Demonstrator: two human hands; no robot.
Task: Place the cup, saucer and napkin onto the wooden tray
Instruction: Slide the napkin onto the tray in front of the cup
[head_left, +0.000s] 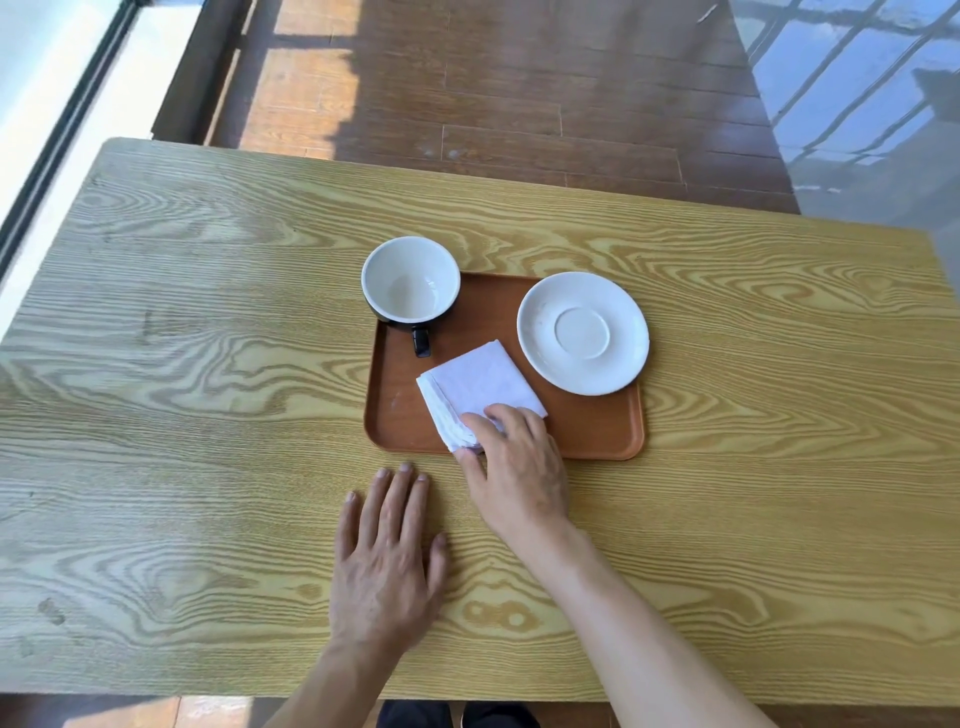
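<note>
Three pieces sat on the reddish-brown rectangular wooden tray (587, 436) at the centre of the frame, which rested on the light, grain-patterned wooden counter (208, 312). The dark cup with a white inside (410, 280) stood upright at the tray's upper left corner, its handle pointing toward the lower edge of the frame. The round white saucer (583, 332) lay at the upper right, its rim overhanging the tray's right edge. The folded white cloth napkin (478, 384) lay between them, one corner reaching the tray's near rim.

The right hand (514, 467) pinched that near corner of the napkin between thumb and fingers. The left hand (387, 561) lay flat and empty on the counter, just below the tray.

The step in hand looked like setting down the napkin, the last item. The next move would call only for letting go, perhaps after nudging the napkin fully inside the rim.
</note>
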